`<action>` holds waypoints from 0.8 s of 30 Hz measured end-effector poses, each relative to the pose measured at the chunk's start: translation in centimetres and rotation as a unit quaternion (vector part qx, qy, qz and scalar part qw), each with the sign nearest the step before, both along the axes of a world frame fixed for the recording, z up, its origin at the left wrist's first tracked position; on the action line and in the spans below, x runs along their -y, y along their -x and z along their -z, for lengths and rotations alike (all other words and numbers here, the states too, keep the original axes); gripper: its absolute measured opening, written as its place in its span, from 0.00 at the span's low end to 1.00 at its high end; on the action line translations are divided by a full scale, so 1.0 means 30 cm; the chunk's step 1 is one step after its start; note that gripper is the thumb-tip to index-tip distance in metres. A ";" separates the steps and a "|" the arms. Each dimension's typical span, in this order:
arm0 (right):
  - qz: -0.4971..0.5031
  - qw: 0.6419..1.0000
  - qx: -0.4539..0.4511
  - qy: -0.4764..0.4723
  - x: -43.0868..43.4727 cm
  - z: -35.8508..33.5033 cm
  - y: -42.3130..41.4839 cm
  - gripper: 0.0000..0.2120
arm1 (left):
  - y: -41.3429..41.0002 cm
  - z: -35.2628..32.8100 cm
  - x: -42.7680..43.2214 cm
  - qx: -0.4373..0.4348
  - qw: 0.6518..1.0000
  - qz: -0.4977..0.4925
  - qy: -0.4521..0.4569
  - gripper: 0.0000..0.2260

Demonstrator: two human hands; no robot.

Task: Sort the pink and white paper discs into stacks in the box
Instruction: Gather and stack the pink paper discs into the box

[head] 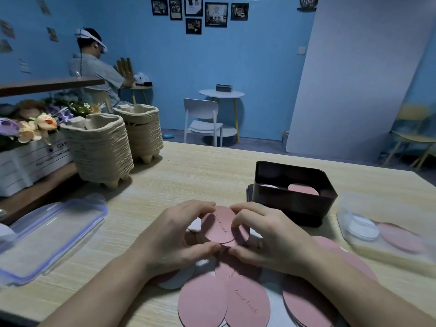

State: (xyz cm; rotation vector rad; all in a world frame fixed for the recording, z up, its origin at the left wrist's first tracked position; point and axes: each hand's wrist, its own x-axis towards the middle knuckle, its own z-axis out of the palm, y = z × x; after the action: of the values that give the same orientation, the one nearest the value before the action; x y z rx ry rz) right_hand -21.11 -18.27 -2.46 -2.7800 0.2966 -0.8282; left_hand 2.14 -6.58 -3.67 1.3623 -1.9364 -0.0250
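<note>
While the left hand (174, 234) and the right hand (266, 237) pinch them by the rim with curled fingers and thumbs, a few pink discs (219, 226) sit between them, just above the loose pile (236, 300) on the table (200, 175). The discs look thin, light and bendy, so I think they can slide apart or crease. A soft hold at the edges, one hand on each side, seems best. The dark box (295, 204) stands near the right hand, with a pink stack (303, 189) and a white stack (269, 186) inside.

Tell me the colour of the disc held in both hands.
Pink, with darker script lettering across it; the disc shows best in the head view.
</note>
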 end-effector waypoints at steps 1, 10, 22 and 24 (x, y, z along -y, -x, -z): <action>-0.001 1.000 0.003 0.000 0.000 0.001 0.000 0.14 | 0.000 0.001 0.000 -0.005 1.000 0.001 0.010 0.25; -0.021 0.999 0.025 0.001 0.010 0.010 -0.009 0.18 | 0.023 0.008 0.020 -0.010 0.999 0.040 0.019 0.17; -0.015 1.000 -0.008 0.019 0.021 0.023 0.000 0.16 | 0.032 0.019 0.039 0.018 0.999 0.038 0.024 0.16; -0.018 0.999 -0.005 0.026 0.020 0.018 -0.001 0.18 | 0.033 0.021 0.041 0.032 0.998 0.039 0.024 0.16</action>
State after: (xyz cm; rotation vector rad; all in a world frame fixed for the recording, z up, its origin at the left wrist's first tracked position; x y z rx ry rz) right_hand -21.08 -18.88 -2.99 -2.8296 0.2302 -0.8263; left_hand 1.13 -7.79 -4.29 1.2695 -2.0307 0.0287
